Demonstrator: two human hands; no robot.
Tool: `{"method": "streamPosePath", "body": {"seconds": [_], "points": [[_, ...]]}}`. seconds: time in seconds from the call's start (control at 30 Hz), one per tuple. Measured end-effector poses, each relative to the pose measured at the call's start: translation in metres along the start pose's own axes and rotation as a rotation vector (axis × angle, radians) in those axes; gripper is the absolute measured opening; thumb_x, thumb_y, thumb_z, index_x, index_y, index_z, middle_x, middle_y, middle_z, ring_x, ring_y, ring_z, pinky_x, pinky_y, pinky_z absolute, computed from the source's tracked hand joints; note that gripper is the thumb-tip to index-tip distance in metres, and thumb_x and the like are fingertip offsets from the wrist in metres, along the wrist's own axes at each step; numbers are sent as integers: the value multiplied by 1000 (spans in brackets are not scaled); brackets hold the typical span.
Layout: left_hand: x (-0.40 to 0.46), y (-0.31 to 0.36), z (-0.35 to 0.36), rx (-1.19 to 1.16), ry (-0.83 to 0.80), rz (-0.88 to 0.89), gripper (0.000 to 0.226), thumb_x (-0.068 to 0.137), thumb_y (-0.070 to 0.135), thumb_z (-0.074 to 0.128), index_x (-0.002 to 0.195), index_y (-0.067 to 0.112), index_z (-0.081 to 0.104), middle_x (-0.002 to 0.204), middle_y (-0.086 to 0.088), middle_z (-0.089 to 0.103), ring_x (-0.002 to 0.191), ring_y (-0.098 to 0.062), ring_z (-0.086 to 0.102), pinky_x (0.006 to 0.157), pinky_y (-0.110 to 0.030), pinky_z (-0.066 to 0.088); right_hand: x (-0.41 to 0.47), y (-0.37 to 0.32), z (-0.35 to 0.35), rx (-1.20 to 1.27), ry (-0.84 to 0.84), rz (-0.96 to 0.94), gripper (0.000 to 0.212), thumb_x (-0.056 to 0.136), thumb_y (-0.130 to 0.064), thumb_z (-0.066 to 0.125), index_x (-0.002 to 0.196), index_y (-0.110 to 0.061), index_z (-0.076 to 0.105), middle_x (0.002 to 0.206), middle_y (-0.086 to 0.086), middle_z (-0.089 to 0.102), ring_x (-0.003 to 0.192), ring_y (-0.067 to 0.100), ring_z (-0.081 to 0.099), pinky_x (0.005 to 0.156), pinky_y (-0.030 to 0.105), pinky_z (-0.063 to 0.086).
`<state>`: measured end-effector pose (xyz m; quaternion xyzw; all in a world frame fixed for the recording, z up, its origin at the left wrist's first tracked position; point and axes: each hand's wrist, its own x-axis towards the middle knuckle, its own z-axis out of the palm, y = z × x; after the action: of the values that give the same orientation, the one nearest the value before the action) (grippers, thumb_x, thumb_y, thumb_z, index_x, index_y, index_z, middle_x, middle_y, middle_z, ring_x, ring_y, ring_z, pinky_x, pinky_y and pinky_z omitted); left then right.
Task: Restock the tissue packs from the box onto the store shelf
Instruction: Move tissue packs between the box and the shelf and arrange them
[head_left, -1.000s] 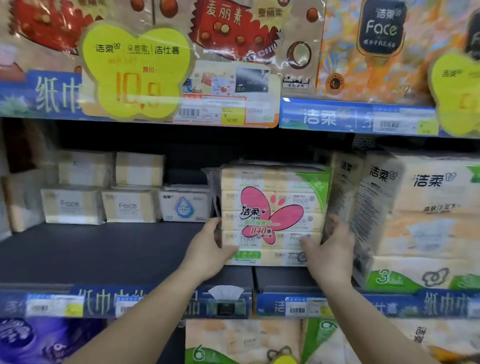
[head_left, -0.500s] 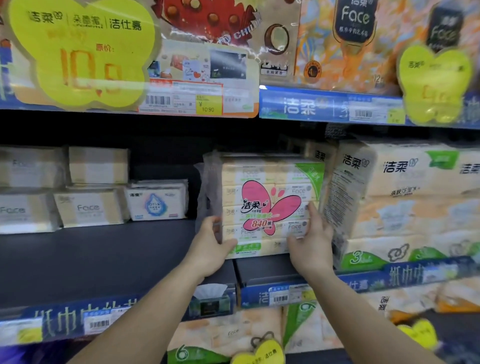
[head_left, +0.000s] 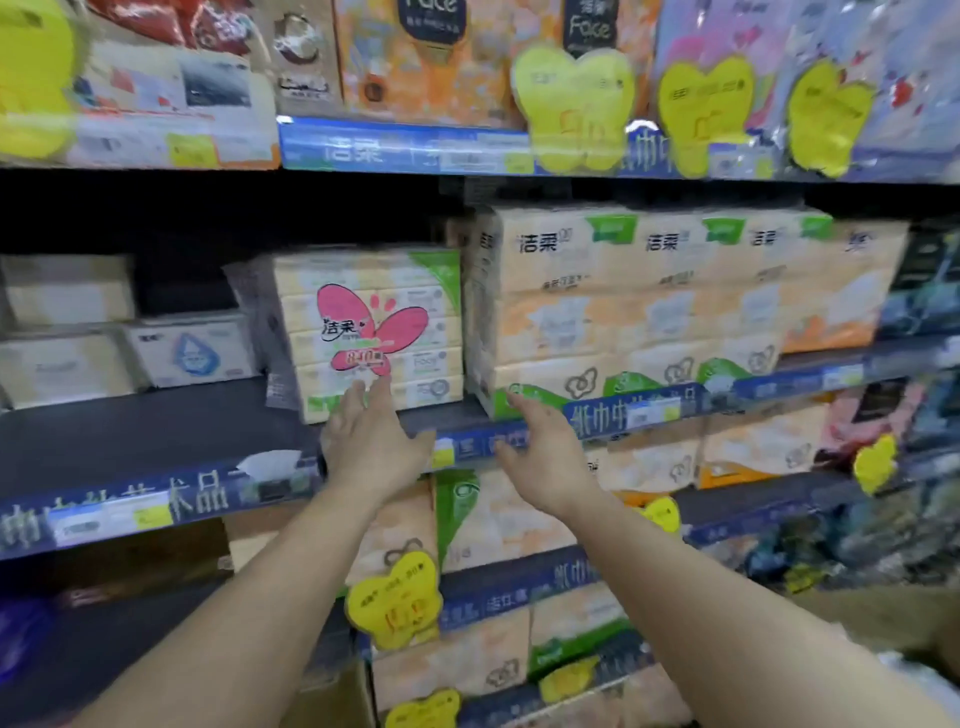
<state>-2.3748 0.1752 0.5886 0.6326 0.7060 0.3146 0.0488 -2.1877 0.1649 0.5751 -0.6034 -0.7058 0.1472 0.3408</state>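
Pink butterfly print marks the tissue pack (head_left: 369, 332) we have just set on the dark shelf (head_left: 130, 431), at centre frame, standing upright just beside the taller cream bundles (head_left: 649, 306) to its right and with bare shelf to its left. Our left hand (head_left: 371, 441) reaches up with straight, relaxed fingers whose tips appear to touch the pack's lower front; it grips nothing. Our right hand (head_left: 540, 447) hangs just in front of the blue price rail (head_left: 597, 415), fingers spread and loose, holding nothing and apart from the pack. We judge the placing step is all but finished: the pack sits on the shelf, and both hands are free. The next move calls for going to the box, which we cannot see clearly here, for another pack, and setting it in the gap on the left of this one.
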Motion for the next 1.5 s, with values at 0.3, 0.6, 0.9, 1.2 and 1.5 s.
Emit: {"method": "streamPosePath", "body": {"seconds": [0.3, 0.6, 0.9, 1.2, 1.5], "points": [[-164, 219, 132, 222, -480, 390, 81, 82, 60, 54, 149, 30, 19, 156, -5, 21, 142, -31, 22, 117, -49, 16, -154, 186, -182, -628, -94, 224, 65, 93, -47, 49, 149, -33, 21, 157, 9, 22, 142, 32, 21, 111, 47, 31], [-231, 372, 245, 165, -722, 629, 82, 86, 58, 53, 151, 30, 11, 159, -6, 12, 144, -34, 15, 115, -50, 23, -244, 336, -299, -625, -15, 582, 64, 93, -46, 50, 150, -34, 23, 156, 6, 24, 143, 30, 21, 111, 44, 35], [-194, 438, 384, 114, -986, 612, 80, 88, 49, 59, 151, 24, 17, 155, -8, 21, 141, -32, 25, 111, -43, 31, -215, 476, -332, -453, -43, 775, 64, 92, -39, 56, 149, -31, 27, 149, 5, 34, 131, 28, 41, 105, 41, 42], [-156, 425, 521, 135, -1140, 418, 83, 81, 51, 63, 149, 20, 25, 151, -9, 34, 132, -29, 41, 106, -40, 40, -160, 610, -287, -328, -306, 843, 61, 94, -37, 53, 148, -24, 27, 143, 6, 44, 126, 27, 47, 99, 38, 45], [-196, 418, 600, -26, -1189, 46, 57, 88, 28, 64, 139, 15, 42, 130, -3, 54, 115, -20, 56, 88, -19, 45, -109, 719, -236, -284, -675, 709, 59, 98, -35, 48, 151, -24, 23, 148, 9, 40, 121, 27, 52, 90, 36, 47]]}}
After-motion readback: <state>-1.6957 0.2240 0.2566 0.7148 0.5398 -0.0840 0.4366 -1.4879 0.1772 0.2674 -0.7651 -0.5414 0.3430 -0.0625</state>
